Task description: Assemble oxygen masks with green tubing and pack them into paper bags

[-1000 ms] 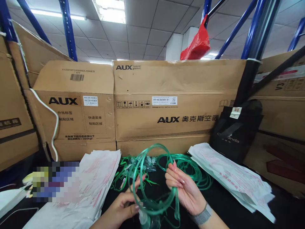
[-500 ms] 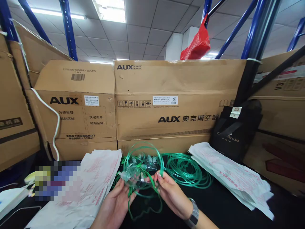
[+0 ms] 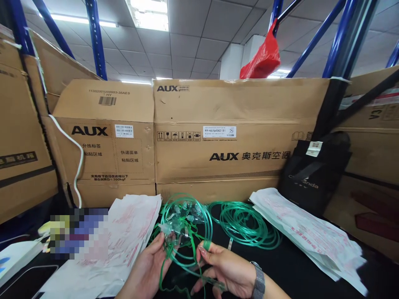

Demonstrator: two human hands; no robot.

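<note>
My left hand [image 3: 151,261] is closed around the lower left side of a clear oxygen mask [image 3: 173,228] with green elastic straps and looped green tubing [image 3: 209,220]. Thumb and index finger of my right hand [image 3: 229,268] pinch part of the green tubing beside the mask, while the lower fingers are spread near a clear tube end [image 3: 215,283]. A thin green strap [image 3: 161,274] dangles below my left hand. Behind the mask lie more clear plastic pieces [image 3: 195,211], partly hidden by the loops.
A coil of green tubing [image 3: 249,226] rests on the black table to the right. White printed plastic bags lie at left [image 3: 124,232] and right [image 3: 308,232]. Cardboard boxes [image 3: 237,170] line the back. A black bag [image 3: 311,178] stands at the right rear.
My right hand has moved down and slightly right, its lower fingers now opened out. The mask and its loops sit a little lower, and the view has shifted slightly left.
</note>
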